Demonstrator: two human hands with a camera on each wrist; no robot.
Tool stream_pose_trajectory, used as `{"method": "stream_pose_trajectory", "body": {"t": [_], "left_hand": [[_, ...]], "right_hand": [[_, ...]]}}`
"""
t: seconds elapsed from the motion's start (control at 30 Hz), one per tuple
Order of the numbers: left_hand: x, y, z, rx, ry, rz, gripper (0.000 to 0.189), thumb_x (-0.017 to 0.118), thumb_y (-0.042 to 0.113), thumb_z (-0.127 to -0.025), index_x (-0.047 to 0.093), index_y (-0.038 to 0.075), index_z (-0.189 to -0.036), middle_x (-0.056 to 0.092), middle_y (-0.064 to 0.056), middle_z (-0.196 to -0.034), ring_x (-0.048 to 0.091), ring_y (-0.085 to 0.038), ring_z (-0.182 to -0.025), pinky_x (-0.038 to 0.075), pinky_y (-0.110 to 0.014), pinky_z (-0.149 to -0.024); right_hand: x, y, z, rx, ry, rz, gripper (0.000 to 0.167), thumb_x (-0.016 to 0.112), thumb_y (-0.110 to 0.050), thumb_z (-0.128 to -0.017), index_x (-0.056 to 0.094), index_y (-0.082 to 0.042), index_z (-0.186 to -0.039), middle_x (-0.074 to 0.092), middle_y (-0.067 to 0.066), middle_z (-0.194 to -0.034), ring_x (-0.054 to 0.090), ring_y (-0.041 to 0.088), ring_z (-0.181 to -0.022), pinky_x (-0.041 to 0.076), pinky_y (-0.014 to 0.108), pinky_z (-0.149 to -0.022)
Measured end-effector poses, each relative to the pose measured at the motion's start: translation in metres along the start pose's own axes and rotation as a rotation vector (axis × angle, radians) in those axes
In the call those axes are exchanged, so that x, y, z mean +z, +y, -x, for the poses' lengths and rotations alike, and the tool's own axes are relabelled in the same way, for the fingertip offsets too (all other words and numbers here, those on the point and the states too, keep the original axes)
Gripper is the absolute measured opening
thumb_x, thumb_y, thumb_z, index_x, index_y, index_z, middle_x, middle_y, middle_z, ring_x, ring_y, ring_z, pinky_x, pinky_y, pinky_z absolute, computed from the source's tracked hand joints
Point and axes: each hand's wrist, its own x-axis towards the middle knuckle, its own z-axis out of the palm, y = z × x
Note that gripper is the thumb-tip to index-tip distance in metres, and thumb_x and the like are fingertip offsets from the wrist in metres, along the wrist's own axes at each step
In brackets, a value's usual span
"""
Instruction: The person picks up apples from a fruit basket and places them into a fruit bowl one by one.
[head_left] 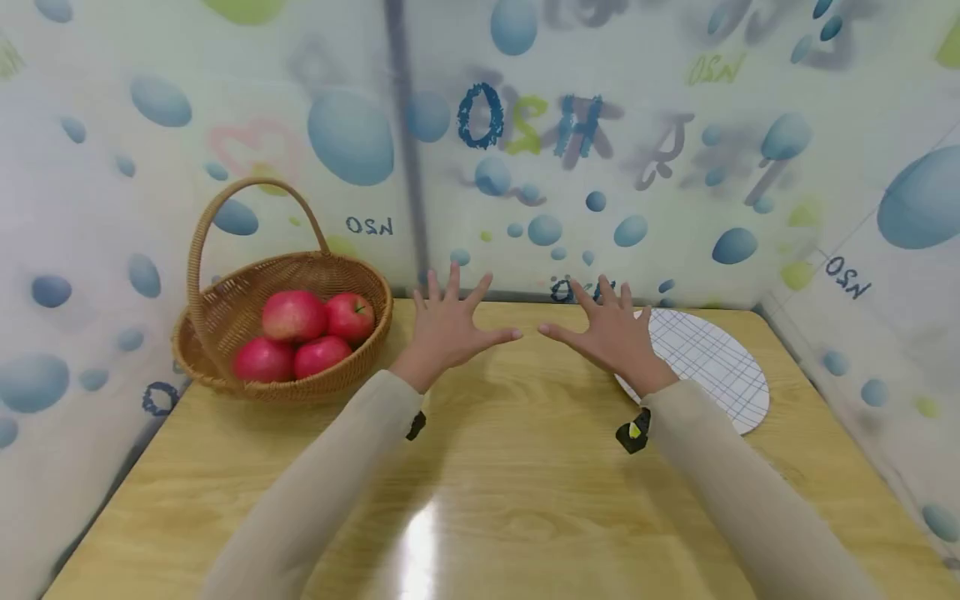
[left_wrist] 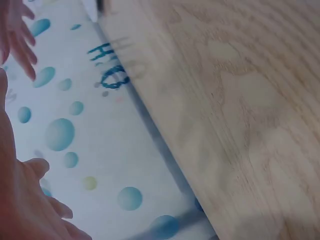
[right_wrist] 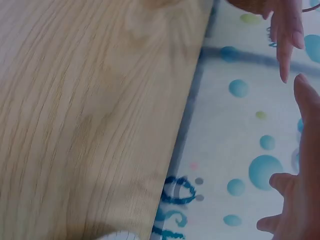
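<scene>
Right of the brown wicker basket [head_left: 232,304], left hand [head_left: 447,329] and right hand [head_left: 611,333] are held, fingers apart, apparently touching nothing. For the round red apples [head_left: 294,316] inside, its arched handle [head_left: 262,181] should be skirted.

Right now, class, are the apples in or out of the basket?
In: four red apples are visible resting inside the wicker basket.
</scene>
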Motion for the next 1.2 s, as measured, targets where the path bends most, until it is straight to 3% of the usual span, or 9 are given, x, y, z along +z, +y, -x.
{"method": "stream_pose_trajectory", "body": {"t": [0.13, 0.3, 0.43, 0.5, 0.67, 0.9, 1.0, 1.1, 1.2], "left_hand": [[-0.007, -0.001, 0.023, 0.028, 0.061, 0.038, 0.106, 0.049, 0.09, -0.078, 0.011, 0.04, -0.162, -0.004, -0.017, -0.171, -0.001, -0.054, -0.154, 0.01, -0.074, -0.119], [-0.022, 0.002, 0.064, 0.093, 0.139, 0.097, 0.107, 0.059, 0.083, -0.079, 0.009, 0.038, -0.163, -0.001, -0.014, -0.172, -0.002, -0.051, -0.155, 0.013, -0.072, -0.12], [-0.034, -0.002, 0.098, 0.125, 0.193, 0.171, 0.105, 0.056, 0.081, -0.083, 0.004, 0.038, -0.163, 0.004, -0.01, -0.173, -0.002, -0.045, -0.157, 0.01, -0.069, -0.122], [-0.038, -0.007, 0.113, 0.159, 0.258, 0.209, 0.1, 0.048, 0.083, -0.087, 0.01, 0.032, -0.164, 0.014, -0.011, -0.171, 0.01, -0.042, -0.158, 0.015, -0.068, -0.122], [-0.041, -0.019, 0.142, 0.349, 0.503, 0.269, 0.085, 0.035, 0.072, -0.098, 0.041, 0.008, -0.154, 0.049, -0.014, -0.152, 0.049, -0.034, -0.139, 0.035, -0.062, -0.116], [-0.066, -0.031, 0.171, 0.564, 0.956, 0.349, 0.048, 0.054, 0.036, -0.104, 0.068, -0.007, -0.121, 0.072, -0.019, -0.114, 0.068, -0.032, -0.103, 0.045, -0.024, -0.109], [-0.082, -0.034, 0.178, 0.631, 1.135, 0.372, 0.039, 0.058, 0.026, -0.102, 0.071, -0.01, -0.104, 0.074, -0.022, -0.096, 0.068, -0.033, -0.086, 0.05, -0.021, -0.101], [-0.095, -0.04, 0.182, 0.62, 1.303, 0.421, 0.039, 0.062, 0.025, -0.099, 0.071, -0.013, -0.094, 0.073, -0.025, -0.088, 0.068, -0.034, -0.081, 0.054, -0.022, -0.095], [-0.11, -0.052, 0.187, 0.463, 1.427, 0.452, 0.042, 0.064, 0.028, -0.097, 0.071, -0.013, -0.09, 0.073, -0.027, -0.086, 0.069, -0.033, -0.081, 0.053, -0.018, -0.092]], "right_hand": [[0.005, -0.011, 0.006, -0.043, 0.052, -0.078, 0.098, 0.043, -0.084, -0.088, 0.021, -0.025, -0.164, 0.012, 0.025, -0.168, 0.007, 0.056, -0.153, 0.015, 0.081, -0.112], [0.014, -0.028, 0.012, -0.113, 0.121, -0.233, 0.083, 0.042, -0.072, -0.097, 0.026, -0.023, -0.162, 0.021, 0.023, -0.167, 0.019, 0.05, -0.153, 0.029, 0.072, -0.114], [0.021, -0.044, 0.014, -0.146, 0.138, -0.397, 0.075, 0.042, -0.065, -0.101, 0.028, -0.024, -0.162, 0.023, 0.019, -0.168, 0.021, 0.044, -0.154, 0.025, 0.07, -0.117], [0.024, -0.053, 0.013, -0.171, 0.139, -0.457, 0.073, 0.044, -0.063, -0.101, 0.03, -0.023, -0.161, 0.024, 0.017, -0.168, 0.023, 0.042, -0.154, 0.024, 0.068, -0.119], [0.03, -0.076, 0.011, -0.225, 0.139, -0.562, 0.07, 0.046, -0.058, -0.102, 0.031, -0.023, -0.161, 0.027, 0.013, -0.167, 0.026, 0.038, -0.154, 0.024, 0.065, -0.12], [0.04, -0.104, 0.004, -0.286, 0.109, -0.714, 0.066, 0.039, -0.057, -0.105, 0.029, -0.025, -0.161, 0.028, 0.004, -0.168, 0.025, 0.03, -0.156, 0.025, 0.058, -0.123], [0.044, -0.115, 0.0, -0.293, 0.093, -0.797, 0.062, 0.033, -0.057, -0.107, 0.029, -0.027, -0.161, 0.028, 0.004, -0.167, 0.025, 0.029, -0.155, 0.024, 0.058, -0.123], [0.046, -0.125, -0.002, -0.298, 0.072, -0.853, 0.062, 0.031, -0.058, -0.107, 0.029, -0.028, -0.161, 0.029, 0.004, -0.167, 0.025, 0.029, -0.156, 0.023, 0.058, -0.124], [0.047, -0.135, -0.003, -0.305, 0.055, -0.876, 0.065, 0.031, -0.063, -0.104, 0.029, -0.031, -0.161, 0.029, 0.002, -0.167, 0.024, 0.028, -0.156, 0.023, 0.059, -0.124]]}}
